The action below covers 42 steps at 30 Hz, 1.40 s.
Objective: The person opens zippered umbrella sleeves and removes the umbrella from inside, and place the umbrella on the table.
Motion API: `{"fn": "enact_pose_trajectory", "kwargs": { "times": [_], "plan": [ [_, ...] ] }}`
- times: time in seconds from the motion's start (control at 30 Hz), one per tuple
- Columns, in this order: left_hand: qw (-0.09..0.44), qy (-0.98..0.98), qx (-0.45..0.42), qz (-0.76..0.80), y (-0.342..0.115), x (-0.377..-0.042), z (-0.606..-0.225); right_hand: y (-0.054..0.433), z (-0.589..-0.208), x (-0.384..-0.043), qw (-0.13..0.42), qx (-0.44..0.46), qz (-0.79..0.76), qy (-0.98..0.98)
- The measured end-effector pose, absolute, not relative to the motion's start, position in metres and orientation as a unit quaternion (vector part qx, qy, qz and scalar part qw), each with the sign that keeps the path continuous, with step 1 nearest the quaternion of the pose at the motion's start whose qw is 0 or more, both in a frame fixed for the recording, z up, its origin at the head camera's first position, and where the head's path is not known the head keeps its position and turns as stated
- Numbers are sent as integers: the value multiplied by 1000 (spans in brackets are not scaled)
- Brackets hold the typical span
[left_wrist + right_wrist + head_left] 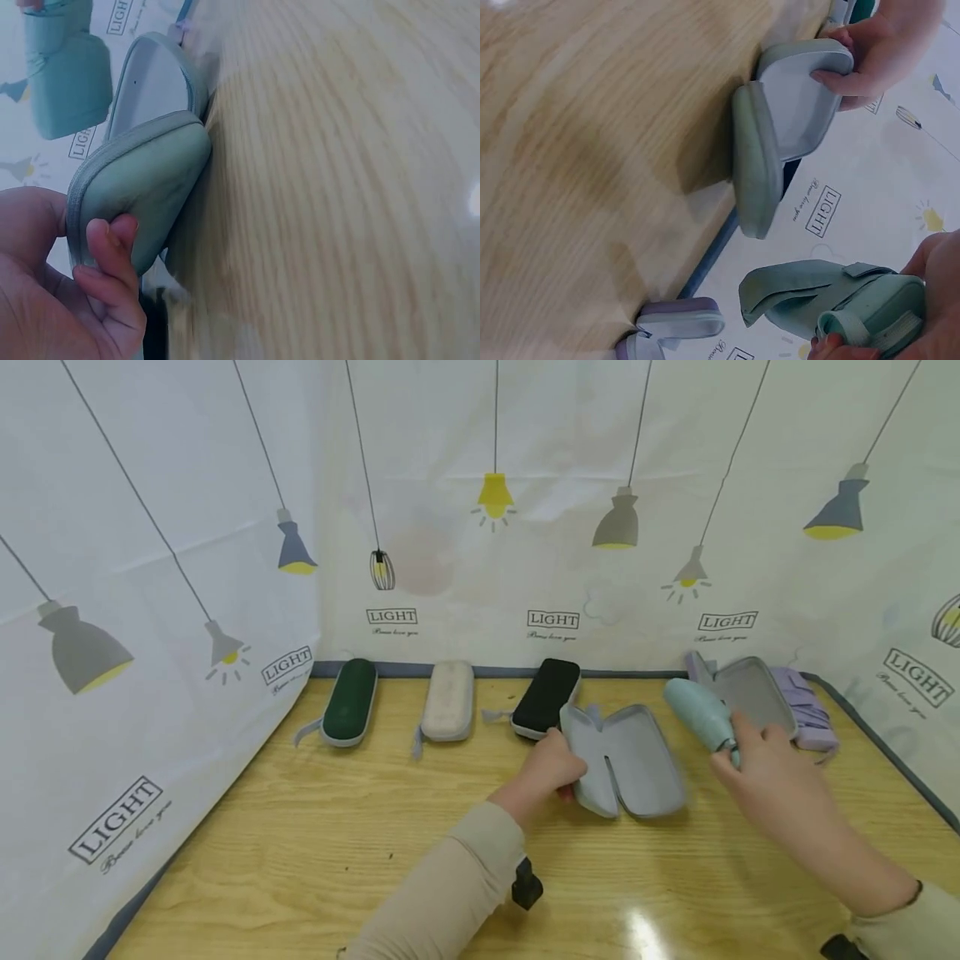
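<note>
A pale green zip case (pixel 641 768) with a grey lining lies spread open near the middle of the table. My left hand (pixel 551 766) pinches the left half's rim, thumb inside and fingers against the outer shell (pixel 150 180). To the right, my right hand (pixel 780 785) grips a folded pale blue-green compact umbrella (pixel 697 710) by one end, raised above the table. Its wrapped fabric and a strap loop show in the right wrist view, where the umbrella (pixel 795 289) is apart from the case (pixel 802 105).
Closed cases in green (pixel 350 700), cream (pixel 447 700) and black (pixel 549 697) stand along the back edge. At the back right lie an open purple case with grey lining (pixel 753 689) and a folded purple umbrella (pixel 806 710). A lamp-printed cloth (pixel 450 427) encloses the table's back and sides.
</note>
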<state>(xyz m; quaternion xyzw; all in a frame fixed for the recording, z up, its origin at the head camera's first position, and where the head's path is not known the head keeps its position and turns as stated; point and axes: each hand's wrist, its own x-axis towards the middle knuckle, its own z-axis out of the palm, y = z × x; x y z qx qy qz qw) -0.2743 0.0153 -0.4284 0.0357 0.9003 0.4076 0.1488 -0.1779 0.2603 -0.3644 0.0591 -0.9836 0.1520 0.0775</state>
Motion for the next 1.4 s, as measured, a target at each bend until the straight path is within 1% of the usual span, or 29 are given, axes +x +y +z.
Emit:
{"fn": "enact_pose_trajectory", "kwargs": {
  "times": [0.23,0.3,0.47,0.53,0.6,0.8,0.87,0.93,1.03,1.17,1.3,1.4],
  "plan": [
    [152,911,50,381,-6,-280,-426,248,-384,-183,85,54,126,-987],
    [156,914,56,370,-10,-280,-425,245,-391,-185,98,60,114,-987],
    [168,913,63,367,-15,-281,-421,237,-412,-191,154,84,70,-982],
    [170,912,67,368,-15,-281,-420,234,-419,-194,165,94,61,-980],
    [170,910,73,371,-14,-281,-420,232,-425,-195,163,108,53,-979],
    [158,922,76,345,-14,-282,-419,230,-435,-198,150,130,63,-978],
    [155,926,72,338,-14,-282,-419,232,-436,-198,138,131,72,-979],
    [153,926,67,338,-14,-283,-418,234,-437,-199,107,128,90,-982],
    [155,926,57,340,-12,-283,-417,237,-436,-198,42,117,113,-986],
    [151,927,39,340,-10,-283,-415,240,-429,-198,-8,112,127,-986],
    [130,937,33,323,-12,-287,-413,239,-414,-196,-6,128,119,-985],
    [77,952,49,291,-15,-294,-414,239,-408,-195,8,151,109,-982]
  ]
}}
